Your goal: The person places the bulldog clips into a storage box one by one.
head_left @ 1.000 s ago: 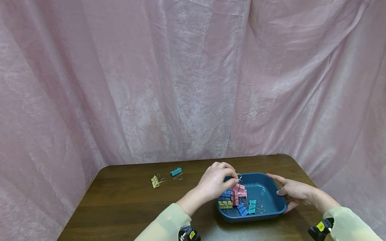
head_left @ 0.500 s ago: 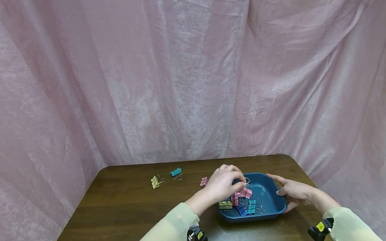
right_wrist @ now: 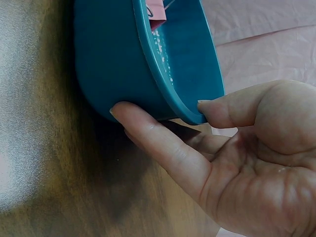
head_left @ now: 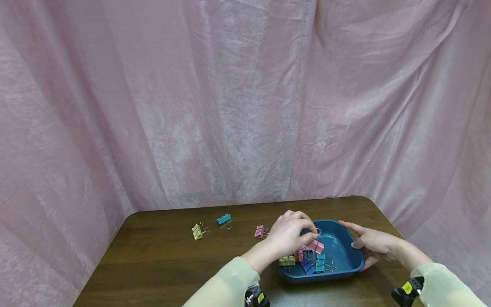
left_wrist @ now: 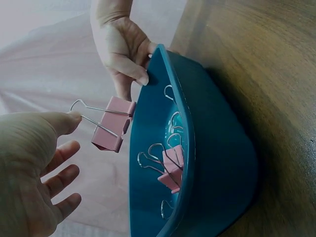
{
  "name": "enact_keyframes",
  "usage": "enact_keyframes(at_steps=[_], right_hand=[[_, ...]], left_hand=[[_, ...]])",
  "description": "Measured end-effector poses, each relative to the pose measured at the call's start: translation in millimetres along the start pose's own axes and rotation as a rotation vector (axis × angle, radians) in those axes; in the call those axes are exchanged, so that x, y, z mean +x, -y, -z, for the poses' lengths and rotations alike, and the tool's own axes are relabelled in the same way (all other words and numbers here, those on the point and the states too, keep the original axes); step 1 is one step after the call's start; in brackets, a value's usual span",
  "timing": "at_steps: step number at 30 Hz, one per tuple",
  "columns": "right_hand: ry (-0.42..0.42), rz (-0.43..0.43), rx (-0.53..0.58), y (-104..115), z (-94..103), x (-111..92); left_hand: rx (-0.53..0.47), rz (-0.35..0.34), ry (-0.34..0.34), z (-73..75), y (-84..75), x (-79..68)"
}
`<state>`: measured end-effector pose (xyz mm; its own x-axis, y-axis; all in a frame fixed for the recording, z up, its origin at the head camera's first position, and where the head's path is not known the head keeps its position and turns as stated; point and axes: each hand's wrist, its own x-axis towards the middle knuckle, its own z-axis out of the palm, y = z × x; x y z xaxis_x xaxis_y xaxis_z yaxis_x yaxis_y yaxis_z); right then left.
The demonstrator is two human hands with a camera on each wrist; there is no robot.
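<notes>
My left hand [head_left: 288, 233] pinches a pink binder clip [left_wrist: 113, 124] by one wire handle, thumb against the wire, its other fingers spread apart in the left wrist view. The clip hangs over the blue plastic tray [head_left: 342, 246]. With thumb at the rim and fingers along the outer wall, my right hand [right_wrist: 247, 158] grips the tray's right end. Inside, at the left and front, lie another pink binder clip [head_left: 299, 256], a yellow binder clip [head_left: 287, 261], a blue binder clip [head_left: 308, 267] and a teal binder clip [head_left: 320, 262]. My left hand hides the tray's back left corner.
On the brown wooden table [head_left: 161, 256], left of the tray, lie a yellow binder clip [head_left: 197, 232], a teal binder clip [head_left: 223, 219] and a pink binder clip [head_left: 259, 231]. A pink curtain [head_left: 230, 106] hangs behind the table's back edge.
My left hand has moved right over the tray, carrying the pink binder clip. A pink binder clip on the table has come into sight behind it. My right hand and the tray stay put.
</notes>
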<state>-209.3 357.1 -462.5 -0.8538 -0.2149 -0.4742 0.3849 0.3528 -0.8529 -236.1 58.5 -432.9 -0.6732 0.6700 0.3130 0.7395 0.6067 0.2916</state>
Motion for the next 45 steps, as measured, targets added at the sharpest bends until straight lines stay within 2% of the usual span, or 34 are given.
enact_keyframes(at_steps=[11,19,24,35,45], right_hand=[[0.023,0.016,0.007,-0.5,1.2,-0.3],[0.054,0.029,0.011,-1.7,2.5,0.3],[0.063,0.037,0.014,-0.4,2.1,-1.2],[0.001,-0.004,-0.008,1.6,-1.0,-0.4],[-0.008,-0.007,-0.005,1.4,-1.9,-0.3]], left_hand=[[0.003,-0.015,0.014,-7.7,-8.7,7.4],[-0.037,0.007,0.044,-10.8,-9.8,8.5],[-0.042,0.027,0.048,-7.8,-6.9,6.2],[-0.063,0.039,0.007,2.8,1.2,1.1],[-0.081,0.048,-0.007,13.8,7.7,-3.7]])
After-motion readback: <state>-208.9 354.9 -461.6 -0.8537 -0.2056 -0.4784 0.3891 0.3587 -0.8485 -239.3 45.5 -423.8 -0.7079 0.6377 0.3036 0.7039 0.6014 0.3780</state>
